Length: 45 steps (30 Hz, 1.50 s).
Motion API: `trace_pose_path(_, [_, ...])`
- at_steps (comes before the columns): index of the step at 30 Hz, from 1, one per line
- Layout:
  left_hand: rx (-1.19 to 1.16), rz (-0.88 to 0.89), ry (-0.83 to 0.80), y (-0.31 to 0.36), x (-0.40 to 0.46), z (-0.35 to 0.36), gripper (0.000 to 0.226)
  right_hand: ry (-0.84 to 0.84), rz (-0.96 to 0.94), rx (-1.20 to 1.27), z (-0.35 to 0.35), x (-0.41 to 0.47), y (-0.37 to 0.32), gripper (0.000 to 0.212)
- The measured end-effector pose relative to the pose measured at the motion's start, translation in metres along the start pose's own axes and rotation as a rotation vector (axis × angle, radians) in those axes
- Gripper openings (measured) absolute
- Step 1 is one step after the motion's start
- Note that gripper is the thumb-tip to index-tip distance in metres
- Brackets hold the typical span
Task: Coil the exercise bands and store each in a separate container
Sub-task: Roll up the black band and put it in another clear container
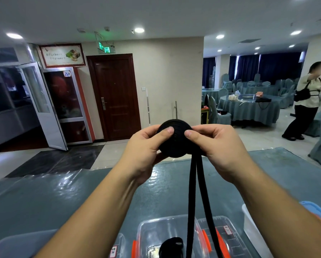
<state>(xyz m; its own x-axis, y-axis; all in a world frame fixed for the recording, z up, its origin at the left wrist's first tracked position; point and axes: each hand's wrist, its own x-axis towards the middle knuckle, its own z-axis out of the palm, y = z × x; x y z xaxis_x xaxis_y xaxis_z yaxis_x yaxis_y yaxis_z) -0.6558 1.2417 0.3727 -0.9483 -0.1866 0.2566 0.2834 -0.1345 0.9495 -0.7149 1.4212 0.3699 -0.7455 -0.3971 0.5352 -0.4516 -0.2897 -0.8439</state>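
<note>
A table (44, 198) with a shiny blue-grey cover carries clear containers (167, 233) with orange clips at its near edge; a dark band end lies in the middle one. Above the table, the left hand (144, 151) and the right hand (219, 149) grasp a black exercise band (174, 144) rolled into a tight coil, thumbs pressing its face. Two loose strands hang down toward the containers.

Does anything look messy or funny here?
Only a little: the black fabric exercise band is half rolled. Both hands, left and right, hold the coil while two loose strands dangle toward the clear plastic container.
</note>
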Motion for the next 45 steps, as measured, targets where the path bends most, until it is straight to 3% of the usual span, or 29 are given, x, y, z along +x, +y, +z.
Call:
trace_pose_path(6, [0.226, -0.051, -0.114, 0.012, -0.001, -0.011, 0.011, -0.13, 0.056, -0.161, -0.013, 0.001, -0.004, 0.016])
trace_pose_path(11, [0.064, -0.026, -0.013, 0.005, 0.0, -0.003, 0.023, -0.025, 0.011, -0.037, -0.009, 0.004, 0.003, 0.016])
trace_pose_path(16, [0.168, -0.034, -0.049, 0.008, 0.0, -0.005, 0.017, 0.0, 0.003, -0.097, -0.008, 0.001, -0.001, 0.041])
trace_pose_path(22, [0.062, -0.01, 0.045, 0.009, 0.002, -0.001, 0.028, 0.049, 0.053, 0.066, -0.008, 0.001, 0.008, 0.017])
trace_pose_path(27, [0.153, -0.039, -0.053, 0.012, 0.004, -0.007, 0.025, 0.039, 0.06, 0.082, -0.01, 0.0, 0.008, 0.03])
trace_pose_path(32, [0.038, 0.045, 0.033, 0.011, 0.006, 0.0, 0.024, 0.112, 0.067, 0.146, -0.003, 0.005, 0.009, 0.011])
trace_pose_path(41, [0.056, 0.034, -0.004, 0.012, 0.008, -0.006, 0.017, 0.098, 0.069, 0.127, -0.004, 0.007, 0.011, 0.015])
trace_pose_path(45, [-0.029, 0.006, -0.007, 0.005, 0.005, -0.002, 0.029, 0.079, 0.078, 0.151, -0.006, 0.01, 0.009, 0.022])
